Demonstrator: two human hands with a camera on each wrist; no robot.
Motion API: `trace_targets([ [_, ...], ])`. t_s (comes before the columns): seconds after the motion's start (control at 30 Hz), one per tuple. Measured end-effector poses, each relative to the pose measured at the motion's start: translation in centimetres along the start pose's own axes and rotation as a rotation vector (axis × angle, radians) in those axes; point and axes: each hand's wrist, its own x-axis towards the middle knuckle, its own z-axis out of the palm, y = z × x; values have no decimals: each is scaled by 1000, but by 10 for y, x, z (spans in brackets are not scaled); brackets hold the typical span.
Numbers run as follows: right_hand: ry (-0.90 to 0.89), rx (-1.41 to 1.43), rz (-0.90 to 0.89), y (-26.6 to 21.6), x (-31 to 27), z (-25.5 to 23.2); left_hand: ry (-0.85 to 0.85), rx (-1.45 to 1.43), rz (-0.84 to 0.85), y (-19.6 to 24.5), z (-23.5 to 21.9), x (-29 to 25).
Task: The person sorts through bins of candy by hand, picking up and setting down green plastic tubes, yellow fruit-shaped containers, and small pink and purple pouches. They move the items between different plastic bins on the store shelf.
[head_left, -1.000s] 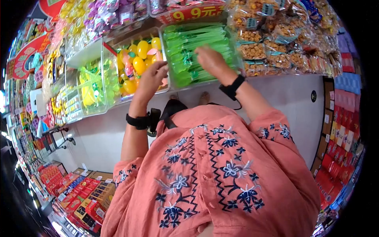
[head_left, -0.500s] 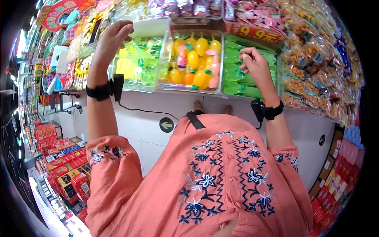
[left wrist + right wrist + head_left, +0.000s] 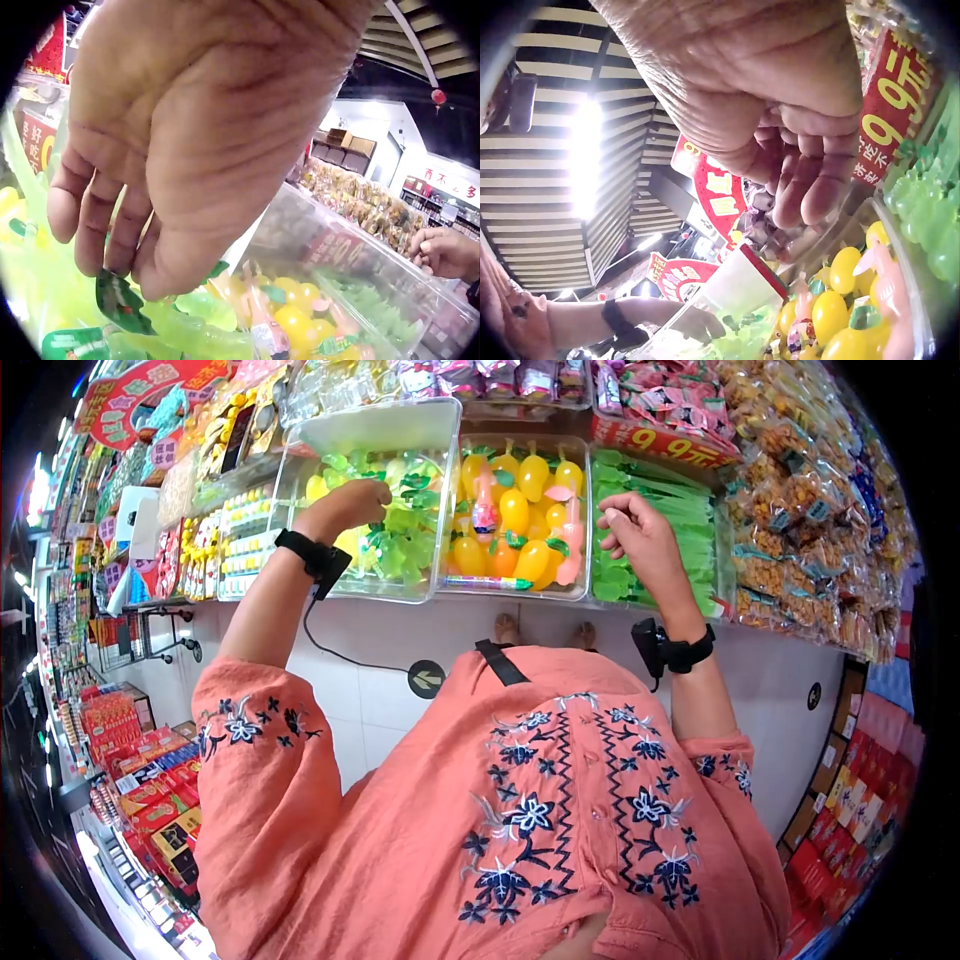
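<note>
In the head view my left hand [image 3: 345, 510] reaches into a clear bin [image 3: 440, 500] of translucent green pieces with leaf-shaped tags. The left wrist view shows its thumb and fingertips pinching the dark green leaf tag [image 3: 124, 304] of a yellow-green piece. My right hand [image 3: 642, 528] hovers over the front of a bin of long green packs [image 3: 655, 565]. Its fingers curl loosely with nothing in them, as the right wrist view also shows. Between the hands stands a bin of yellow mango-shaped containers [image 3: 513, 512] and pink bottles [image 3: 572, 550].
Bagged brown snacks [image 3: 780, 550] fill the counter on the right. A red 9.9 price sign [image 3: 660, 438] stands behind the long green packs. The left bin's tilted clear lid [image 3: 380, 428] rises behind my left hand. Red boxes [image 3: 150, 790] are stacked at the lower left.
The head view has swung left along the counter. My left hand rose off to the left, then came down into the green bin. My right hand drew back from the long green packs.
</note>
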Motion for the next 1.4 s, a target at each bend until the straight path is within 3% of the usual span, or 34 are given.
trace_targets([
  [0.17,-12,37,-21,-3,-2,13,-21,227,81,4,9,5],
  [0.27,-18,34,-12,-4,-2,17,-73,215,-26,22,2,2],
  [0.43,-26,54,28,0,3,19,28,197,-23,30,0,-15],
  [0.53,-62,61,30,-4,5,22,78,44,-78,32,-11,-28],
  [0.57,-79,58,22,-5,7,23,150,31,-26,27,-17,-33],
  [0.67,-103,109,0,-9,13,26,280,-248,-8,34,-65,-62],
  [0.73,-139,108,-24,-17,17,28,456,-460,-33,56,-97,-81],
  [0.8,-168,104,-73,-32,20,30,515,-614,-78,105,-135,-110],
  [0.87,-190,97,-123,-54,17,32,601,-863,67,127,-141,-115],
  [1.0,-243,31,-324,-82,9,24,671,-1229,241,187,-130,-97],
  [1.07,-249,115,-348,-89,0,16,660,-1377,279,206,-119,-80],
  [1.13,-231,-22,-399,-77,4,-1,694,-1534,257,238,-100,-58],
  [1.2,-263,-23,-376,-69,3,-22,548,-1673,380,247,-71,-29],
  [1.3,-110,-193,-329,-45,-5,-52,420,-1820,279,275,-32,5],
  [1.37,-94,-302,-208,-31,-13,-71,339,-1776,222,283,-10,20],
  [1.4,-88,-360,-239,-18,-15,-80,292,-1722,172,282,3,28],
])
